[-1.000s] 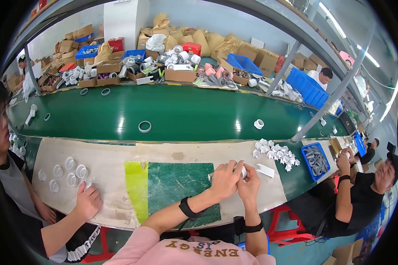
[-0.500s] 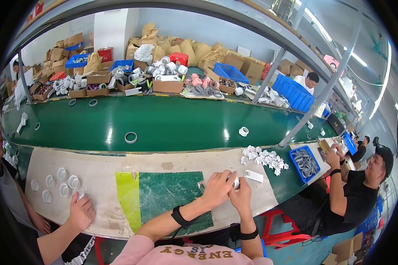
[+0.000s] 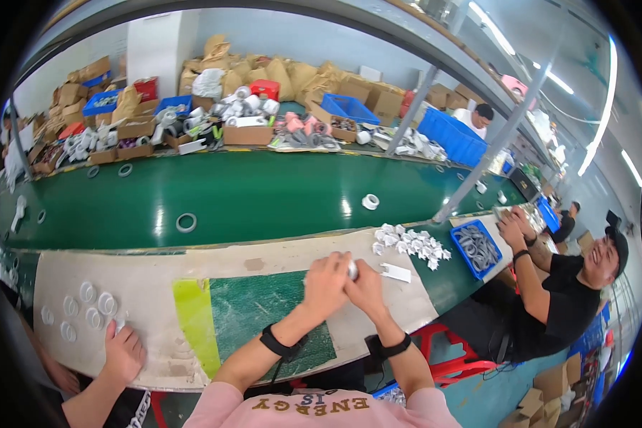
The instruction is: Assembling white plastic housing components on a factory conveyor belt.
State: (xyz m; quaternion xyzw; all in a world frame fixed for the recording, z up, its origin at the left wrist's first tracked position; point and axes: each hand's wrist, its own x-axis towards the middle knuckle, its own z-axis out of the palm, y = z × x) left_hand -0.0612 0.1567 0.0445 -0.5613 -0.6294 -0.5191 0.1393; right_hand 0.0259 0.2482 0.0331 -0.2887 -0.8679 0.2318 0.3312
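Note:
Over the right edge of a dark green mat (image 3: 260,317), my left hand (image 3: 326,287) and my right hand (image 3: 366,288) meet with fingers closed round a small white plastic part (image 3: 352,269). Only a bit of that part shows between the fingers, so its full shape is hidden. Just right of my hands lies a white rectangular plastic piece (image 3: 396,272) on the beige board (image 3: 282,251). Beyond it is a cluster of small white pointed fittings (image 3: 415,245).
White rings (image 3: 94,318) lie at the left beside another person's hand (image 3: 125,354). A blue basket (image 3: 476,250) of grey rings stands at the right, near a seated co-worker (image 3: 556,299). Across the far side runs a green conveyor belt (image 3: 264,192) carrying a grey ring (image 3: 186,222).
The whole view has shifted a little. My hands have drawn closer together round the white part and moved slightly forward, covering more of it.

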